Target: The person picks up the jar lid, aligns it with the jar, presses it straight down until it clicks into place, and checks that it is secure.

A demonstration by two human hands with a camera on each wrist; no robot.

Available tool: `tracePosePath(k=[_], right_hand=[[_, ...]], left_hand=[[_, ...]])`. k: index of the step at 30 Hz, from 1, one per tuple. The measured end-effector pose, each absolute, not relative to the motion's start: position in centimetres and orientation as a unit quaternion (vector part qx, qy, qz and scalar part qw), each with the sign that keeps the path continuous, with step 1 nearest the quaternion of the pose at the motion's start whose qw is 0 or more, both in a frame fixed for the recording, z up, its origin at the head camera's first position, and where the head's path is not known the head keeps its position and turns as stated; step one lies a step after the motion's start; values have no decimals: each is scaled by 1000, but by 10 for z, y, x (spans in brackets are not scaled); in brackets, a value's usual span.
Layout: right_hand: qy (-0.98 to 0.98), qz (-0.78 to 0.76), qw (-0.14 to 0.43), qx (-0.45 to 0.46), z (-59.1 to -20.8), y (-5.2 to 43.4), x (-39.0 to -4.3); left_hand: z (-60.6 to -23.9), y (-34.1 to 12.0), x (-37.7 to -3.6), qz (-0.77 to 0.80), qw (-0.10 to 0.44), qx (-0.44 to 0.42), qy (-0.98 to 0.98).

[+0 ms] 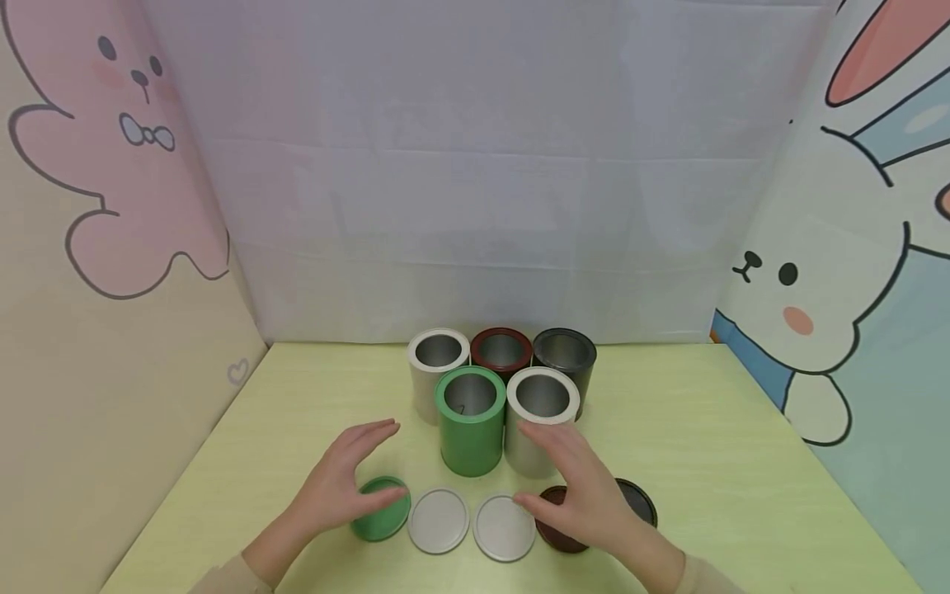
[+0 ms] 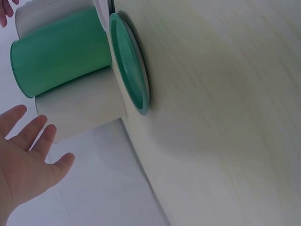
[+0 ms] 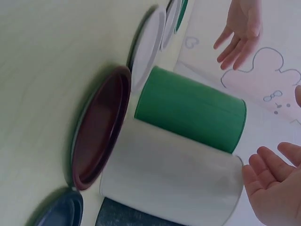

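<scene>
My left hand (image 1: 334,483) is held over the green lid (image 1: 382,521) with its fingers spread and nothing in them. On the other side, my right hand (image 1: 586,495) hovers above the dark red lid (image 1: 552,538), which it partly hides. Its fingertips overlap the front white can (image 3: 169,172) in view; I cannot tell whether they touch it. Beside that can stands a green can (image 1: 471,445), upright and without a lid. Two white lids (image 1: 438,521) lie flat between the hands. A black lid (image 1: 640,502) shows partly behind the right hand.
Behind the front cans stand another white can (image 1: 425,389), a dark red can (image 1: 501,332) and a black can (image 1: 586,381), all open-topped. The pale yellow-green table (image 1: 742,462) meets a white cloth backdrop (image 1: 475,165). Side panels carry cartoon animals.
</scene>
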State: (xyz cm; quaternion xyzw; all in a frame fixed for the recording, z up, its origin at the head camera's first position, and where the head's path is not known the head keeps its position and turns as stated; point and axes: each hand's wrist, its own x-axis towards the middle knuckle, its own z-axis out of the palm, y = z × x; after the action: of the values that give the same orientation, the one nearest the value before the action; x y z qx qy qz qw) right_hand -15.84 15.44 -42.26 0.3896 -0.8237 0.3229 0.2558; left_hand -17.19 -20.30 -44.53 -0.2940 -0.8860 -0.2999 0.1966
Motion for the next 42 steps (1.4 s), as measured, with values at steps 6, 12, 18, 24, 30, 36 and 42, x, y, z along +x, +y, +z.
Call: tracePosePath(k=[6,12,18,24,30,36,42], right_hand=[[-816,314,237,422,-434,138,-158],[-822,307,195,438,-446,124,-160],[-824,301,163,451,-453,109,-162],[-830,273,158,460,-458,96,-163],[-845,235,135,460,-464,85,-164],[-858,216,93,457,-471,74,-164],[-871,194,75,445,-476,61,-161]], left_hand=[[-452,-210,-171,-295,189,-307,-885],[-460,-215,-170,-277,170,-315,-892],[-469,-221,-170,-263,166,-328,-892],[-476,-223,-171,-245,179,-346,-888],[-481,-223,-171,-228,190,-368,-881],[-483,-223,-171,-205,185,-375,-885],[-487,-229,-174,-193,176,-382,-887]])
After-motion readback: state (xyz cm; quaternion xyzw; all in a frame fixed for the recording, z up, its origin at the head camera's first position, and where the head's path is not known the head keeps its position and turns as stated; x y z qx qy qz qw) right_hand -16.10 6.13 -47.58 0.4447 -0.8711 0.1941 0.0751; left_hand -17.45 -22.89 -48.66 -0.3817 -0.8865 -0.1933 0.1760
